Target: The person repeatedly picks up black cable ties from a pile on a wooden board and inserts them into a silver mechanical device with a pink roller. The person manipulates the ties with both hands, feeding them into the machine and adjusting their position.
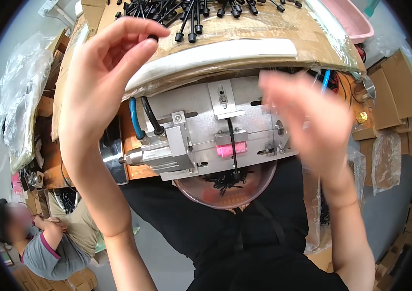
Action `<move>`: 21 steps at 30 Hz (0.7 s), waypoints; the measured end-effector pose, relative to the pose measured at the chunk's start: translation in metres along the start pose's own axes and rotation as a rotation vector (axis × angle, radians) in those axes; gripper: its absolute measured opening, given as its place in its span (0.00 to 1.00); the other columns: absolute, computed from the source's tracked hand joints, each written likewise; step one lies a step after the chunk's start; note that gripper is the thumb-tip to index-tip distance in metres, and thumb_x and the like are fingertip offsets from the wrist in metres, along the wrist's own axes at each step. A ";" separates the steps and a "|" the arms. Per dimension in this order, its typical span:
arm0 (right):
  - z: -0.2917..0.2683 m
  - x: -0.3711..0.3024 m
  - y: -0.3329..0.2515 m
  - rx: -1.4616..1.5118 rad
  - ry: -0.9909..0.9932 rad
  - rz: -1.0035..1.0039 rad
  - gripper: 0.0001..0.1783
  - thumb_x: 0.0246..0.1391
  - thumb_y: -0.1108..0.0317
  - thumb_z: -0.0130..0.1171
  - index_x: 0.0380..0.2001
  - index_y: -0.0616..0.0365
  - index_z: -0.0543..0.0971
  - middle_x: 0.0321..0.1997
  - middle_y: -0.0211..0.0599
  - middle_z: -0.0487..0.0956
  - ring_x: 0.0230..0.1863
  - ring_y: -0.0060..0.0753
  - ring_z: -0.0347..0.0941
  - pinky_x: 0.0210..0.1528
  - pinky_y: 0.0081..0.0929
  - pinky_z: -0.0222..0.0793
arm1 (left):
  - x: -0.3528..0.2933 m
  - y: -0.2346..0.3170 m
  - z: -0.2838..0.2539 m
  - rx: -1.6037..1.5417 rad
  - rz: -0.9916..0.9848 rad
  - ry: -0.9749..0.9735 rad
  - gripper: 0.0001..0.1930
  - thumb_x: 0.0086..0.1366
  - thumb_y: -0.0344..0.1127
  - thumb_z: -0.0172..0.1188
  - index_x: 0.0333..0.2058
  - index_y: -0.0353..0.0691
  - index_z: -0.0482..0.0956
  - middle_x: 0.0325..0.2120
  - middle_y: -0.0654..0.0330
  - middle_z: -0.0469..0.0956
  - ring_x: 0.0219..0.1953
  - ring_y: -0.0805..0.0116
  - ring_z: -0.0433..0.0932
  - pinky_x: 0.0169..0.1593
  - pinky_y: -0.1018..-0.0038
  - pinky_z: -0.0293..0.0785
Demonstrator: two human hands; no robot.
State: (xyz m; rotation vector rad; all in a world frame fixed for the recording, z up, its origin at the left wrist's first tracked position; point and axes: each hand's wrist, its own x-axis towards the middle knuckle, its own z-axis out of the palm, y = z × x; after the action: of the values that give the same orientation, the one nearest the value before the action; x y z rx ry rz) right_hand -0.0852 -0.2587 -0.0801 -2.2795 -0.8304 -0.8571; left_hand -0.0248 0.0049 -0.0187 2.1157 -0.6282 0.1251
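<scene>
My left hand (101,72) is raised at the left, thumb and forefinger pinched on a small black part (153,38). Most of that part is hidden by the fingers. My right hand (312,116) hovers over the right end of a metal fixture (201,106); motion smears its fingers, so whether it holds anything is unclear. Across the middle of the fixture lies a thin black rod (233,145), its upper end at a small bracket (223,99). A pink block (231,149) sits beneath the rod. An air cylinder (160,155) is mounted at the fixture's left.
Several black rods with flared caps (192,31) lie on a cardboard-covered shelf (312,36) behind the fixture. Below its front edge, a translucent bowl (225,201) holds small black pieces. A seated person (53,247) is at lower left; cardboard boxes (395,87) stand at right.
</scene>
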 end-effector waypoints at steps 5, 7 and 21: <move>0.006 0.129 0.085 -0.398 -0.137 0.106 0.11 0.57 0.68 0.62 0.40 0.64 0.82 0.33 0.37 0.83 0.29 0.27 0.77 0.34 0.22 0.73 | -0.032 0.002 0.021 -0.115 0.012 0.142 0.08 0.63 0.21 0.60 0.41 0.33 0.80 0.33 0.68 0.75 0.32 0.83 0.69 0.39 0.85 0.67; 0.011 0.159 0.098 -0.420 -0.318 0.100 0.10 0.54 0.69 0.65 0.37 0.64 0.82 0.32 0.37 0.83 0.29 0.32 0.78 0.33 0.25 0.75 | -0.047 0.006 0.032 0.046 0.020 0.206 0.10 0.57 0.20 0.62 0.39 0.35 0.81 0.32 0.64 0.75 0.29 0.78 0.67 0.36 0.81 0.68; -0.059 0.107 0.060 0.394 0.136 0.470 0.12 0.55 0.74 0.58 0.43 0.64 0.80 0.35 0.38 0.82 0.31 0.25 0.74 0.32 0.24 0.71 | -0.143 0.021 0.175 0.697 0.036 0.039 0.34 0.53 0.23 0.58 0.61 0.26 0.66 0.36 0.57 0.69 0.38 0.63 0.70 0.44 0.71 0.71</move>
State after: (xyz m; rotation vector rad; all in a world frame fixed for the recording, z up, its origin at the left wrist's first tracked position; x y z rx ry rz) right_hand -0.0005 -0.3000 0.0173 -1.9243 -0.3372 -0.5647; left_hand -0.1835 -0.0878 -0.1515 2.7580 -0.6611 0.4596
